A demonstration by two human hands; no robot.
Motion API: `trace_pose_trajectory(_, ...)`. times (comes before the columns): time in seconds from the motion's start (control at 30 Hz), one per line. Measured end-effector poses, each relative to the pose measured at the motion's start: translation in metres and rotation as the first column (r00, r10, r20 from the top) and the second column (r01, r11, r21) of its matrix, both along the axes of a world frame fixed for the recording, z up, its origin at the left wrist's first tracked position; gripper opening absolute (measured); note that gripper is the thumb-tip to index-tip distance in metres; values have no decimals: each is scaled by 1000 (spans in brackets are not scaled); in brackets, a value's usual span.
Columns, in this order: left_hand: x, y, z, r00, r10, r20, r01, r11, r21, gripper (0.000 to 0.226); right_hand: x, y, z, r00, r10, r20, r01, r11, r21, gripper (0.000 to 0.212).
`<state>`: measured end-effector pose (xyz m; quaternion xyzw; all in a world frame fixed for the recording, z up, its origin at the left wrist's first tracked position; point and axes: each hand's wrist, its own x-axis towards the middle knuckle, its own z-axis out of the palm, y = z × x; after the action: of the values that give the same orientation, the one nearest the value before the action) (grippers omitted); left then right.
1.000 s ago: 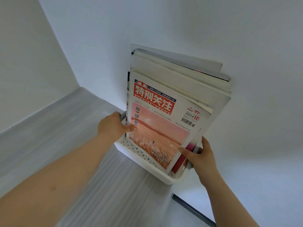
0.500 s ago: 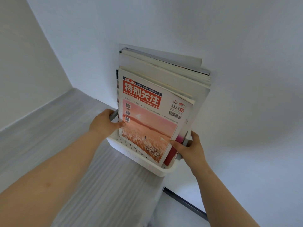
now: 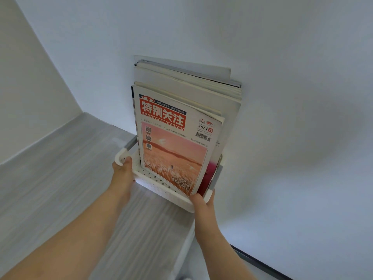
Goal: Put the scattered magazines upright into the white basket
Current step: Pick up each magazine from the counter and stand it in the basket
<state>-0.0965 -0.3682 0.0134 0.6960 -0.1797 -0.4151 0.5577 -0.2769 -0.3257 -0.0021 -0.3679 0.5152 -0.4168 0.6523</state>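
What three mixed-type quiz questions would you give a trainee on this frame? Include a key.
1. True or false: the front magazine stands upright in the white basket.
2. What does the left hand grip? A: the basket's near-left corner. B: the front magazine. C: nothing.
3. What colour is the title band on the front magazine?
Key: 1 true; 2 A; 3 red.
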Motion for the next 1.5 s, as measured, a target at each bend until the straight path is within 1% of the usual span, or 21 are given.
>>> trace_pose_trajectory(0.13, 1, -3, -1, 1000, 6, 24, -6, 1000, 19, 43, 1, -2, 0, 1000, -7, -7, 8, 1000, 22, 79)
trace_pose_trajectory(0.23, 1, -4, -2, 999, 10, 30, -11, 1000, 17, 43, 1, -3, 0, 1000, -30, -2, 31, 999, 24, 68)
trace_pose_trajectory(0.37, 1, -3, 0, 999, -10, 33, 10, 1000, 15, 44, 2, -3, -1, 999, -46, 3, 46, 998, 35, 63)
trace_pose_trajectory(0.6, 0, 4, -2, 995, -79, 66, 77, 997, 29, 45, -6, 4, -3, 999, -52, -1, 52, 998, 19, 58)
trace_pose_trajectory(0.7, 1, 6, -6, 990, -118, 81, 115, 993, 38, 45, -10, 5, -4, 998, -63, -12, 63, 998, 15, 53)
trace_pose_trajectory(0.8, 5, 5, -9, 992, -116, 58, 113, 992, 50, 45, -8, 4, -5, 997, -62, -36, 62, 998, -12, 50)
trace_pose_trajectory(0.97, 3, 2, -9, 996, -81, 30, 80, 995, 55, 45, -6, -2, -8, 997, -69, -46, 68, 998, -8, 48)
trace_pose_trajectory(1.13, 1, 3, -9, 993, -103, 56, 99, 993, 69, 47, -10, -3, -10, 997, -65, -38, 64, 998, -28, 48)
trace_pose_trajectory(1.27, -2, 4, -6, 995, -75, 68, 70, 995, 73, 45, -13, -1, -7, 999, -24, -41, 23, 999, -30, 48)
trace_pose_trajectory(1.3, -3, 4, -4, 995, -73, 62, 68, 995, 71, 46, -14, -1, -8, 999, -9, -43, 8, 999, -32, 51)
trace_pose_trajectory(1.33, -4, 4, -2, 995, -73, 65, 69, 995, 66, 47, -15, -1, -7, 999, 7, -49, -9, 999, -34, 57)
trace_pose_trajectory(1.4, -4, 6, 1, 993, -82, 82, 77, 995, 68, 48, -17, 0, -4, 997, 42, -63, -45, 998, -38, 75)
trace_pose_trajectory(1.43, -4, 9, 4, 991, -87, 98, 79, 994, 81, 49, -18, 1, -3, 996, 54, -75, -57, 998, -37, 79)
trace_pose_trajectory(1.5, -4, 19, 7, 984, -99, 149, 83, 991, 109, 50, -21, 2, 1, 993, 72, -91, -78, 995, -60, 75)
